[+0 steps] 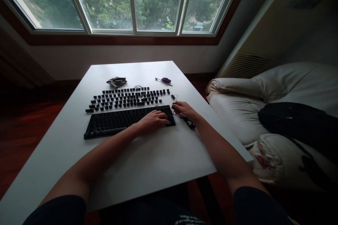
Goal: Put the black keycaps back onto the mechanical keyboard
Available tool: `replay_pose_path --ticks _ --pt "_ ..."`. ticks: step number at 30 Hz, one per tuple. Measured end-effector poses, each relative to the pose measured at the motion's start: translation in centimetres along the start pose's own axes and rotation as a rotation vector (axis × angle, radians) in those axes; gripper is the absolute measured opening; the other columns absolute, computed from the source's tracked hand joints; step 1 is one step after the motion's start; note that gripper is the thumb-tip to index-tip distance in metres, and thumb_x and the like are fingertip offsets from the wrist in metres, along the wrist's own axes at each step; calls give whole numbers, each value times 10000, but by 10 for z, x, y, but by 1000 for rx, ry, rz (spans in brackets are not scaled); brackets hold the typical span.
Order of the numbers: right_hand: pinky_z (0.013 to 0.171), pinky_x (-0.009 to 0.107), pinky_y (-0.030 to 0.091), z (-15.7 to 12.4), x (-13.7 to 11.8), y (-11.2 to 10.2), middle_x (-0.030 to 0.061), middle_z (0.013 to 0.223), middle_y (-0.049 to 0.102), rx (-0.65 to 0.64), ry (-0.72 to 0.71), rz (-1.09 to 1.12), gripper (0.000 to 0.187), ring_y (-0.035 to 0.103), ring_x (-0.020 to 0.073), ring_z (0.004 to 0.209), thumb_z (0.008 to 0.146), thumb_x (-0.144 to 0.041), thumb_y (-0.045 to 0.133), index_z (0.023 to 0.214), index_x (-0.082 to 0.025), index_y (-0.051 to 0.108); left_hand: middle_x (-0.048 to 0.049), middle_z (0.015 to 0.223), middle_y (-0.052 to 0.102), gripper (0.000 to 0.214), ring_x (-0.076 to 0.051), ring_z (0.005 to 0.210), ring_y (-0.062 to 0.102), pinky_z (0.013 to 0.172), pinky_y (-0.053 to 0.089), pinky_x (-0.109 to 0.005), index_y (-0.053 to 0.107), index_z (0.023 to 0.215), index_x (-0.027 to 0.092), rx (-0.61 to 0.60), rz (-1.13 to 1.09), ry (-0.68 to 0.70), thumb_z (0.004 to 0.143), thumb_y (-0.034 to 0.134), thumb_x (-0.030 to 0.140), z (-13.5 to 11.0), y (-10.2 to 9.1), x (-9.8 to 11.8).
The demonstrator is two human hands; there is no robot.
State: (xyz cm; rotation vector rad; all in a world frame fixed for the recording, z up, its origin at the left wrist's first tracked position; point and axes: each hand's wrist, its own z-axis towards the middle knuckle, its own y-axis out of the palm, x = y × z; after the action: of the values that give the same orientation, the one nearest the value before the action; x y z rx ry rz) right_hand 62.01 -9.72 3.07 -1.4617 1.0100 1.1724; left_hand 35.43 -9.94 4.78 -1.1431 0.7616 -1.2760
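Note:
A black keyboard (111, 121) lies on the white table, most of its keycaps off. My left hand (154, 119) rests palm down over its right part, fingers stretched out. At the keyboard's right end, my right hand (183, 108) is closed in a pinch on what looks like a wire keycap puller (176, 96); thin wire shows above and below the fingers. A small black keycap (173, 96) is just beyond those fingertips. Behind the keyboard, loose black keycaps (126, 98) are laid out in several rows. A bundled black cable (189, 123) lies beside my right wrist.
A crumpled grey cloth (116, 82) and a purple item with a thin brush-like stick (166, 80) lie at the table's (148, 158) far side. To the right stands a pale sofa (235, 109) with a dark bag (293, 123) on it. A window is ahead.

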Motion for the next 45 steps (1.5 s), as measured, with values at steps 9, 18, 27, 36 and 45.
replay_pose_path --ticks 9,18,27,36,45 --pt "570 264 411 0 -1 -3 -21 626 593 -41 -69 -79 442 533 121 570 824 -608 693 846 -176 605 -65 1247 666 292 -211 1093 601 969 426 -363 693 1251 286 7 -7 10 1017 519 292 0 -1 1" --pt "751 325 543 -11 -12 -25 60 819 742 -244 -16 -64 442 690 178 748 830 -523 744 1046 -142 684 -62 1233 668 293 -210 1106 594 977 429 -360 690 1254 289 6 -24 4 1021 513 302 -1 0 -1" --pt "860 387 546 -29 -38 -35 111 979 773 -358 9 -99 428 716 246 963 824 -492 749 1072 -145 711 -69 1228 668 303 -205 1112 594 983 430 -359 684 1271 299 25 -30 0 1015 521 298 -2 4 -2" --pt "856 369 523 -31 -43 -45 102 970 771 -270 -65 -203 406 700 234 927 805 -476 759 1057 -158 759 -72 1230 667 297 -211 1114 589 991 424 -358 694 1252 289 18 -45 -10 1018 511 299 -3 4 -3" --pt "844 358 525 -36 -44 -40 87 948 766 -312 -51 -290 411 688 222 886 817 -478 738 1086 -169 772 -67 1236 669 292 -205 1108 590 984 429 -355 689 1256 284 17 -48 -7 1015 523 288 -2 4 -3"
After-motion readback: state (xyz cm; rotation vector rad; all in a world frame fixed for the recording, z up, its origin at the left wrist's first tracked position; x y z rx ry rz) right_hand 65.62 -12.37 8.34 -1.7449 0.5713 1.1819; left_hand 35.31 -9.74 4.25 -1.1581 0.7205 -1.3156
